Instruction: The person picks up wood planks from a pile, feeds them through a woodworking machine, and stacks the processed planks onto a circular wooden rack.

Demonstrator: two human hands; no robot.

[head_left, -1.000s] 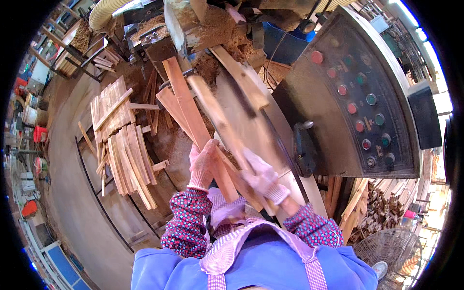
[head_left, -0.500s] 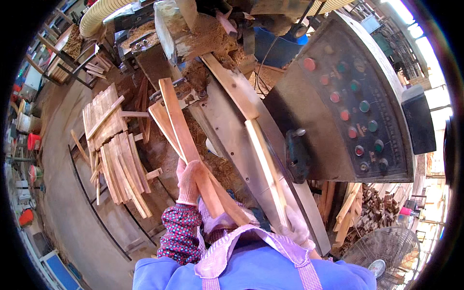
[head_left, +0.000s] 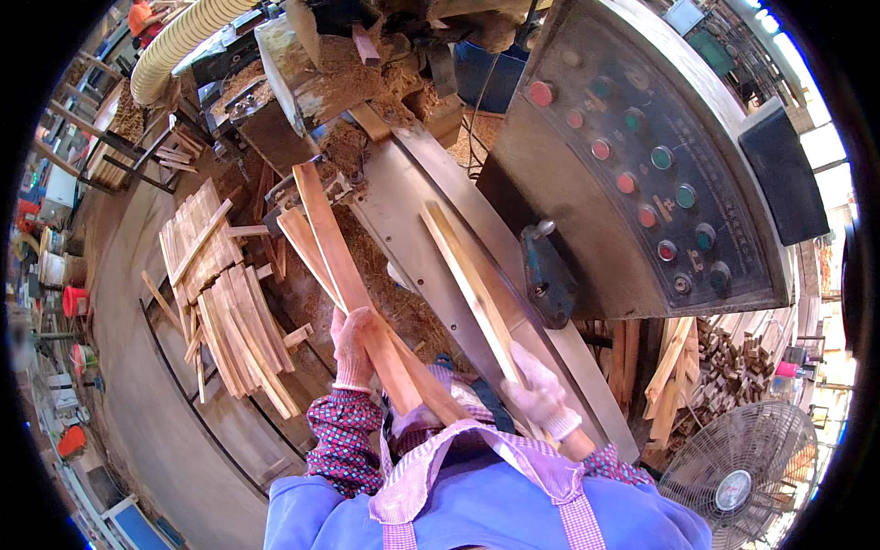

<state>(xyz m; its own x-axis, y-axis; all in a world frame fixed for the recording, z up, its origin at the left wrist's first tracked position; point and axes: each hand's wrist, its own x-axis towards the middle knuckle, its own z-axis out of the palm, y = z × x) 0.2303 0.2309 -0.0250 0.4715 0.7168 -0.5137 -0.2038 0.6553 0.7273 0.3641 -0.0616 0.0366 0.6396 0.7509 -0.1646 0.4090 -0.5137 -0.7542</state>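
Observation:
Two crossed wooden strips [head_left: 334, 235] are gripped in my gloved left hand [head_left: 355, 346], left of the machine bed. They spread apart at their far ends. My gloved right hand [head_left: 539, 392] is closed around a paler wooden strip [head_left: 465, 276], which lies along the metal machine bed [head_left: 396, 229] and slants away from me. Another piece of wood [head_left: 370, 120] pokes out at the far end of the bed, its other end hidden in the sawdust-covered machine head [head_left: 344, 73].
A control panel [head_left: 632, 156] with red and green buttons stands to the right, above a lever handle [head_left: 546, 275]. At left a stack of strips [head_left: 240, 321] rests on a rack. A fan [head_left: 733, 477] is at lower right, near piled offcuts [head_left: 733, 367]. Far left, a person [head_left: 144, 20] in orange.
The board on the bed has slid away into the machine head, and only its end shows. My right hand has moved forward, and its strip now stands apart from that board.

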